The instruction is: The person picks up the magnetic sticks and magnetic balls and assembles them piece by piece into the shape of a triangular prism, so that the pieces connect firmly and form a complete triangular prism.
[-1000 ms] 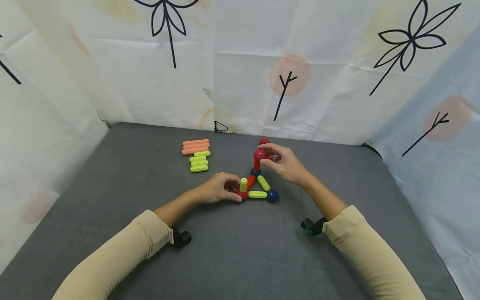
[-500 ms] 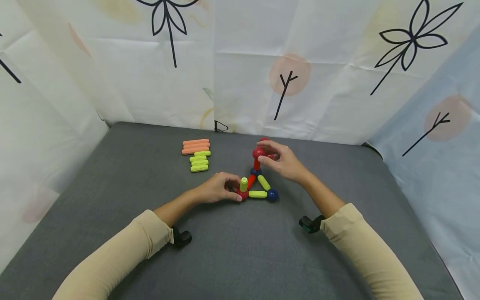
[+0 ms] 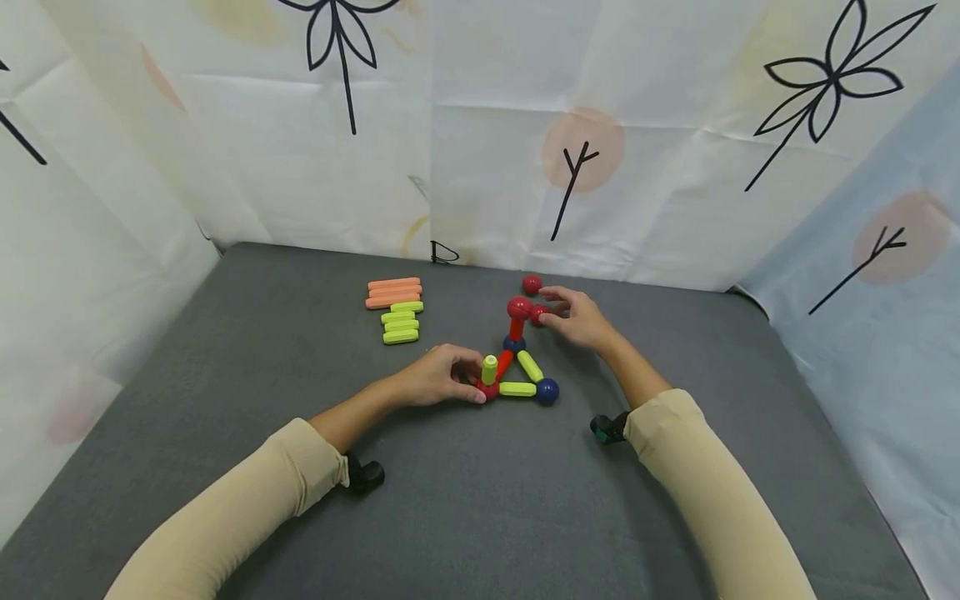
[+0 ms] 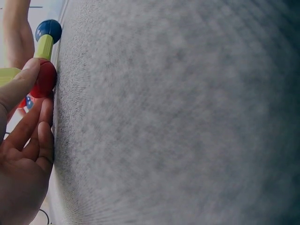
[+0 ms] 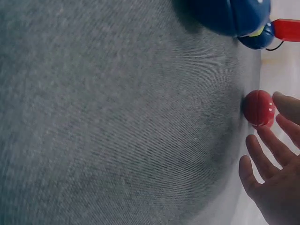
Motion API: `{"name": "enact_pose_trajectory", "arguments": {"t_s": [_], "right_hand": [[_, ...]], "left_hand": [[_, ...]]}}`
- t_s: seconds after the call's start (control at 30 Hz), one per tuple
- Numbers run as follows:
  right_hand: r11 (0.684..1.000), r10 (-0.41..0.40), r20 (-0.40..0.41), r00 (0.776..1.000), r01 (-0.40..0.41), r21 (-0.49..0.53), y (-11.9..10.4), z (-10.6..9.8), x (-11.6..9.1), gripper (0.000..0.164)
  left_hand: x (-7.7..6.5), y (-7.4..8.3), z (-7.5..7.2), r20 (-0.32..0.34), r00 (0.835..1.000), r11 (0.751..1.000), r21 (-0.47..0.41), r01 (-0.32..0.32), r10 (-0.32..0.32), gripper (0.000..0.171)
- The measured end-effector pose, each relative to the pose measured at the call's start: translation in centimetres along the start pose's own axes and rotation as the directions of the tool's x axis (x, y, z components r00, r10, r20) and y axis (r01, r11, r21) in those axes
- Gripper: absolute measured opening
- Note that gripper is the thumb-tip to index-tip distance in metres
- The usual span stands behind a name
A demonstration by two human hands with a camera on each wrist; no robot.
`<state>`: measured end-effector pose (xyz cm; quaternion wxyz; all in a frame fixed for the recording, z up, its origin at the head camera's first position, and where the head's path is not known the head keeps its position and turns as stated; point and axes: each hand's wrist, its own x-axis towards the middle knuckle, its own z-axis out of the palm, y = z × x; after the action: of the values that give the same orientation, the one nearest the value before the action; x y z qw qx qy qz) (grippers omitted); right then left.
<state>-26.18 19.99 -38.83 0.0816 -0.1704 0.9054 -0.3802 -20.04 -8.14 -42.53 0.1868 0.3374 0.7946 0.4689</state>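
The rod-and-ball triangle's (image 3: 517,389) red corner ball (image 3: 491,391) is pinched by the left hand (image 3: 441,377), well inside the worktop's (image 3: 480,517) side edges. The right hand (image 3: 579,321) is held loosely spread beside one loose red ball (image 3: 537,314); a second ball (image 3: 532,285) is set near the far edge.

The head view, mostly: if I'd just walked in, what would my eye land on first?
Probably the bright triangle of balls and sticks mid-table, with a red stick rising from its far corner and a red ball on top. Next, the hands: the left hand pinches the red corner ball at the triangle's left, while the right hand is beside two other red balls farther back.
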Motion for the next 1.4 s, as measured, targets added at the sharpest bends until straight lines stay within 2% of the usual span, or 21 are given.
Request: {"name": "enact_pose_trajectory", "arguments": {"t_s": [0.23,0.33,0.57,0.77,0.9,1.03,1.17,1.4], "right_hand": [[0.999,0.013,-0.029,0.999,-0.014,-0.05,0.9,0.6,0.0,0.037],[0.999,0.0,-0.049,0.999,-0.001,-0.037,0.9,0.5,-0.5,0.035],[0.993,-0.094,-0.122,0.988,0.101,0.058,-1.5,-1.5,-2.6,0.038],[0.961,-0.241,-0.174,0.955,0.259,0.093,-4.8,-2.8,-4.6,0.038],[0.929,-0.343,-0.118,0.932,0.355,0.107,-6.8,-2.2,-5.8,0.039],[0.909,-0.4,-0.022,0.916,0.4,0.12,-7.7,-0.6,-6.5,0.04],[0.904,-0.413,0.032,0.91,0.405,0.139,-7.7,1.2,-6.6,0.038],[0.898,-0.427,0.05,0.903,0.417,0.14,-7.2,2.6,-6.7,0.036]], "left_hand": [[0.0,0.3,0.1,-0.001,1.0,1.0,0.001,0.0,0.0,0.029],[0.1,0.3,0.1,0.001,1.0,1.0,0.003,0.0,0.0,0.029],[0.1,0.3,0.0,-0.005,1.0,1.0,0.01,-0.007,0.007,0.027],[0.0,0.2,-0.1,-0.005,1.0,1.0,0.011,-0.003,0.003,0.029],[-0.1,0.2,-0.2,-0.007,1.0,1.0,0.022,0.01,-0.01,0.03],[-0.1,0.2,-0.2,-0.006,1.0,1.0,0.022,0.0,0.0,0.03],[0.0,-0.1,0.0,-0.011,0.999,0.999,0.01,-0.032,0.032,0.029],[0.2,-0.4,0.3,-0.024,0.998,0.998,-0.011,-0.058,0.058,0.031]]}}
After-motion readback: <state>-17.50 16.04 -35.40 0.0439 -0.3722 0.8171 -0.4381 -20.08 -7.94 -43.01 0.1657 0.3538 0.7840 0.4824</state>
